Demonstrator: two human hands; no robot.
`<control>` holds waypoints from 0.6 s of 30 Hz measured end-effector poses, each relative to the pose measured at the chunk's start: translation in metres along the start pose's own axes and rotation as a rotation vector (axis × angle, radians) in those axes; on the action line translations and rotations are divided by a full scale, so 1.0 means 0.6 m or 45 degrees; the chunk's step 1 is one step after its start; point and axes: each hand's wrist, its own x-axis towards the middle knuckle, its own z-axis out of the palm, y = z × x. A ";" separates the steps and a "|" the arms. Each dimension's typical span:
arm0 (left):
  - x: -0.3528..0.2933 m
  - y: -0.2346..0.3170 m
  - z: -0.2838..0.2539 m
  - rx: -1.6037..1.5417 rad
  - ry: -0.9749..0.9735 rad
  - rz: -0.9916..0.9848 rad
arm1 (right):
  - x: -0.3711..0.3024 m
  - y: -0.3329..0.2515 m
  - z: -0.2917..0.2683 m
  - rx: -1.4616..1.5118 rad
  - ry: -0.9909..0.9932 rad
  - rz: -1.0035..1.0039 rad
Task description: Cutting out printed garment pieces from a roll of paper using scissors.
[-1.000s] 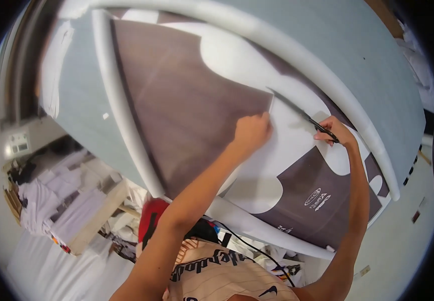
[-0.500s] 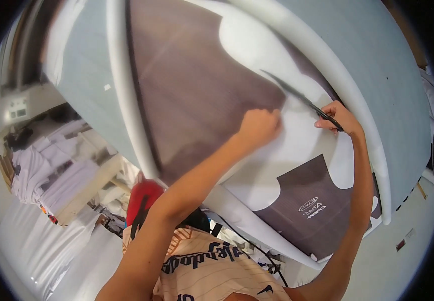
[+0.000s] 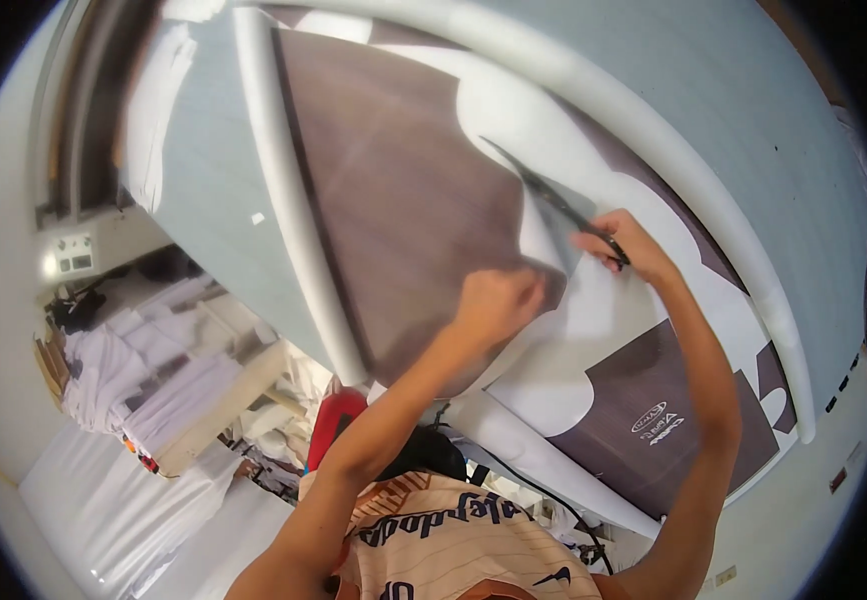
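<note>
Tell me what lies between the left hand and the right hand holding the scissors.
In the head view, the curled edge of the dark piece lies beside the left hand, then white sheet toward the right hand.

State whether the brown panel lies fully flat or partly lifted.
Partly lifted: the brown panel bends up beside the left hand, though most lies spread.

The scissors point(image 3: 556, 202) were of dark metal, the brown-and-white sheet point(image 3: 403, 170) was matt and smooth, perhaps paper or cloth, and the striped shirt point(image 3: 463, 555) was of cloth.
</note>
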 end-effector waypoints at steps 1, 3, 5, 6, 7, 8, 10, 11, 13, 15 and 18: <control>-0.006 -0.008 -0.009 -0.010 0.027 -0.056 | 0.004 0.007 0.014 0.071 0.008 0.027; -0.012 -0.017 -0.021 -0.013 0.051 -0.092 | 0.006 0.016 0.049 0.219 0.041 -0.008; -0.017 -0.023 -0.035 -0.037 0.064 -0.118 | 0.001 0.016 0.070 0.317 0.083 -0.013; -0.019 -0.023 -0.037 -0.056 0.092 -0.159 | 0.004 0.016 0.077 0.329 0.110 -0.013; -0.025 -0.029 -0.038 -0.083 0.112 -0.204 | 0.008 0.019 0.089 0.344 0.141 -0.003; -0.029 -0.042 -0.043 -0.054 0.140 -0.202 | 0.019 0.030 0.107 0.513 0.144 -0.041; -0.028 -0.059 -0.073 -0.026 0.153 -0.217 | 0.025 0.011 0.143 0.575 0.171 -0.037; -0.025 -0.062 -0.079 -0.001 0.175 -0.248 | 0.027 0.014 0.154 0.558 0.176 -0.049; -0.022 -0.067 -0.087 0.001 0.154 -0.233 | 0.020 0.008 0.175 0.600 0.219 -0.057; -0.023 -0.064 -0.090 0.049 0.155 -0.212 | 0.020 0.008 0.204 0.648 0.262 -0.065; -0.037 -0.080 -0.101 0.093 0.064 -0.182 | 0.032 -0.004 0.241 0.800 0.303 -0.102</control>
